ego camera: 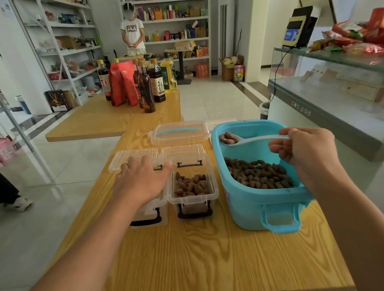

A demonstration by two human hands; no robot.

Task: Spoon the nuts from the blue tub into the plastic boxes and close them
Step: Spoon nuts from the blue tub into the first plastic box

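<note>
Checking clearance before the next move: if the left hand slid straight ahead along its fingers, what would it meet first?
Probably the clear lid lying open behind the left box; the left hand has its fingertips already at it, though depth is uncertain.

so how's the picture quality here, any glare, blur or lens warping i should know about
Head view: wide-angle warping bows the grey metal shelving at left and stretches both forearms; the clear plastic box of brown nuts and blue plastic tub are sharp; daylight washes out the upper right corner and glares on the pale floor tiles; the glass counter looks soft.
</note>
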